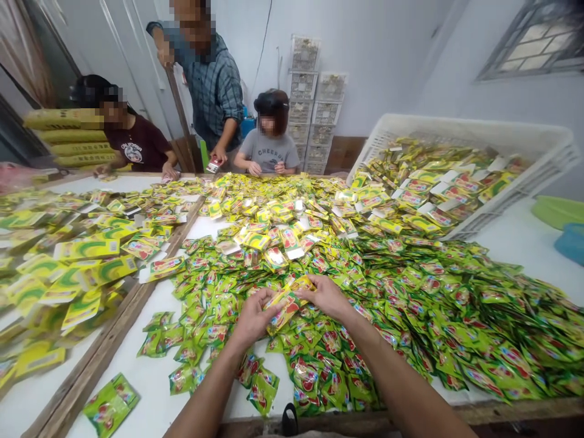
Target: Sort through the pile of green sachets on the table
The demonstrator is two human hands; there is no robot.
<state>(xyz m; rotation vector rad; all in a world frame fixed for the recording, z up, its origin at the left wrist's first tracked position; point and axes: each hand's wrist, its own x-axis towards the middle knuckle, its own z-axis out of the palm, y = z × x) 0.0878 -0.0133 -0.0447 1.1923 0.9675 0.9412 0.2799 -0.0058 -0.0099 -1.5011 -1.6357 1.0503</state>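
Observation:
Between both hands, over the pile of green packets, is a small yellow carton (287, 309) with red and green print, lying slantwise. My left hand (256, 315) grips its near left end, thumb on top. At the far right end, the fingers of my right hand (327, 297) close on the carton's edge. Whether anything is inside the carton cannot be seen. Beneath and around the hands lie many green packets (314, 380) with red pictures. Just beyond them spreads a heap of yellow cartons (255, 240), some with white end flaps raised.
A wooden strip (98, 359) divides the white table; more yellow cartons (91, 274) lie left of it. At the right, a white plastic crate (465, 128) tips cartons outward. Two people sit across the table and another stands behind. Stacked crates (303, 91) stand by the wall.

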